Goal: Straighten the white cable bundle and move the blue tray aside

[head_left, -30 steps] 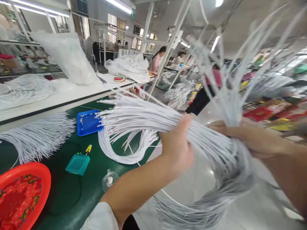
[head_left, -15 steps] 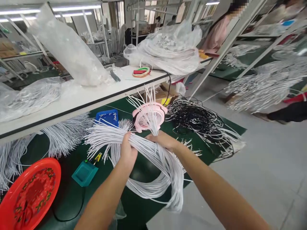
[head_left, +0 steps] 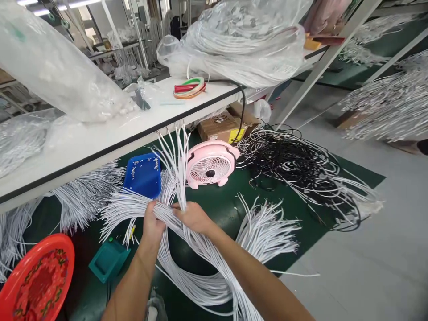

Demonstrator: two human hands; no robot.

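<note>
Both my hands grip one bundle of thin white cables (head_left: 200, 254) above the green work mat (head_left: 230, 209). My left hand (head_left: 153, 223) is closed round the end whose tips fan out to the left. My right hand (head_left: 193, 216) is closed round the other end, whose tips stick upward towards the pink fan (head_left: 211, 165). The middle of the bundle hangs in a loop under my forearms. A second fan of white cable ends (head_left: 267, 229) lies on the mat to the right of my right arm.
A blue tray (head_left: 143, 174), a teal tray (head_left: 107, 264) and a red plastic basin (head_left: 36, 281) sit on the mat. A tangle of black cables (head_left: 287, 160) lies at right. A white shelf (head_left: 110, 129) above carries plastic bags of cables (head_left: 247, 40). More white cables (head_left: 83, 191) lie at left.
My hands with the bundle have come down from mid-air over the aisle to low over the mat, and the view has swung down and left. The grip is unchanged.
</note>
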